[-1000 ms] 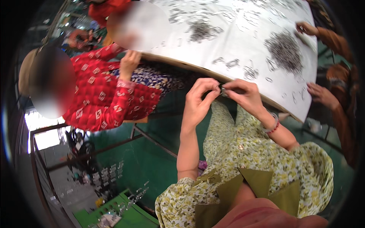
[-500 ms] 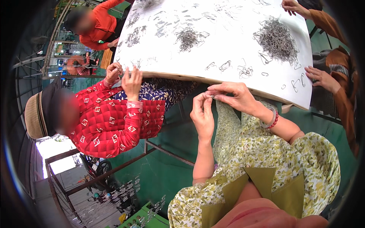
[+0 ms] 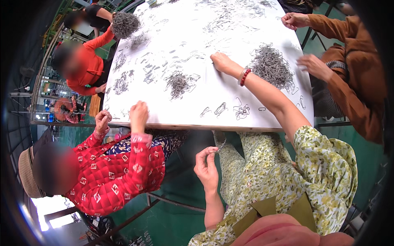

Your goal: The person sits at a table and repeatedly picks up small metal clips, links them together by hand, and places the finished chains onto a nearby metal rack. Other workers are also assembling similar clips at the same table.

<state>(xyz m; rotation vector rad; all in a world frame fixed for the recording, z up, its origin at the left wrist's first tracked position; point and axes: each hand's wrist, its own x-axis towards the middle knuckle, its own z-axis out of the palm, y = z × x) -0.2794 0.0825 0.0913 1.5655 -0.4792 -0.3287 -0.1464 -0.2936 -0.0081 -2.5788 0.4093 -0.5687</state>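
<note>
My left hand point(image 3: 206, 170) is raised in front of my lap, short of the table edge, its thumb and forefinger pinching a small bent wire piece point(image 3: 222, 144). Stretched far forward, my right hand point(image 3: 226, 65) is down at the white tabletop point(image 3: 213, 92) with its fingers drawn together. What lies under those fingertips is too small to make out. Right of that hand sits a big heap of grey wire hooks point(image 3: 271, 67); a smaller wire pile point(image 3: 179, 85) is to its left. Loose flat metal pieces point(image 3: 166, 63) are scattered beyond.
A co-worker in a red patterned top point(image 3: 119, 176) works at my left. Another in brown sleeves point(image 3: 340, 78) sits at the right side. At the far left, a person in orange point(image 3: 84, 65) sits near a hand holding a wire bundle point(image 3: 125, 25). A few hooks point(image 3: 241, 110) lie near the table's front edge.
My hands, together before, are now apart. The right has reached forward over the table; the left has dropped back, keeping the wire piece. A wire bundle has come into view at far left.
</note>
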